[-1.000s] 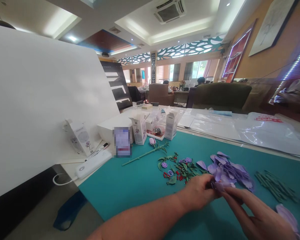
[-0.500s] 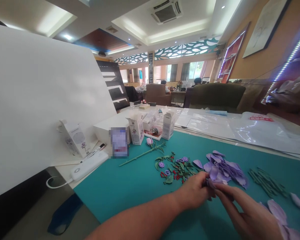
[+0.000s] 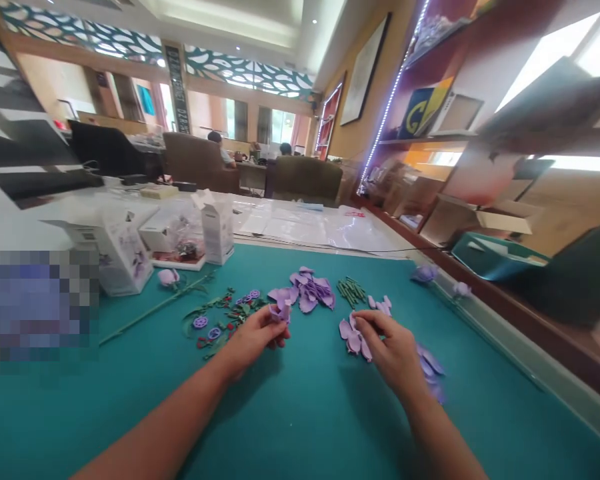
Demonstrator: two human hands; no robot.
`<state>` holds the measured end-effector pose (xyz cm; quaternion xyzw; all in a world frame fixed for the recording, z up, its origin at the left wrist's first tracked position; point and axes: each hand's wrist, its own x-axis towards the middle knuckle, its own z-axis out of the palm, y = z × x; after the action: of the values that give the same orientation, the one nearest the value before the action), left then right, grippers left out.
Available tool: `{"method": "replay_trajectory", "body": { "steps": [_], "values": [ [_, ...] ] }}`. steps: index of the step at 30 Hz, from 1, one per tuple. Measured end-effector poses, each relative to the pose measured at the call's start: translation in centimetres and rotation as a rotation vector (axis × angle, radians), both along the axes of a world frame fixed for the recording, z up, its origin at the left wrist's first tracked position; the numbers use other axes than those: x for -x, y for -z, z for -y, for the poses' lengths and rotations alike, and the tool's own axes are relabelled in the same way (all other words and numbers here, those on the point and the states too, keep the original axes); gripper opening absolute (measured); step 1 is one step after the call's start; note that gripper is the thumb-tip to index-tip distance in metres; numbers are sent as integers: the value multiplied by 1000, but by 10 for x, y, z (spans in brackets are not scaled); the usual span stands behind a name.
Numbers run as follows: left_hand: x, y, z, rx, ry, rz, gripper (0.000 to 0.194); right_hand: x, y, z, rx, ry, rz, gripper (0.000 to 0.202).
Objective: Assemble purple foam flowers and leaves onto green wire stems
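Pinched in the fingers of my left hand is a small purple flower piece made of curved petals, raised above the mat. My right hand is off to the right, its thumb and forefinger closed on the edge of a pale pink petal among a small group of pale petals. Beyond the left hand lies a heap of purple petals. Green leaves, red bits and purple wheel-like parts are scattered left of it.
The teal mat covers the table. Green sticks and more purple petals lie to the right. On the left are a stemmed flower and white boxes. Purple flowers on stems lie along the right edge.
The view has swung right. My hands, together on the purple piece before, are now apart: the left keeps the piece, while the right has moved to the pale petals.
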<state>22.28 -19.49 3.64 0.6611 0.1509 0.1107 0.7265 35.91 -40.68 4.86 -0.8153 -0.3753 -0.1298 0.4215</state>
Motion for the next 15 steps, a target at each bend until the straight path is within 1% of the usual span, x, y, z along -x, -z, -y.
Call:
{"method": "replay_trajectory", "body": {
  "steps": [2,4,6,8,10,13,15],
  "values": [
    [1,-2,0,13,0,-8,40,-17,2,27,34,126,-42,29],
    [1,-3,0,17,4,-9,42,-34,4,54,106,256,-74,31],
    [1,-3,0,26,10,-5,44,-49,6,77,205,331,-94,31],
    [2,-3,0,38,12,-9,45,-60,11,92,310,340,-97,29],
    [2,-4,0,45,14,-24,44,-66,17,100,415,297,-90,29],
    [4,-6,1,50,21,-41,45,-69,25,102,529,219,-74,31],
    [4,-7,2,55,20,-48,47,-69,28,100,580,201,-66,33]
  ]
}}
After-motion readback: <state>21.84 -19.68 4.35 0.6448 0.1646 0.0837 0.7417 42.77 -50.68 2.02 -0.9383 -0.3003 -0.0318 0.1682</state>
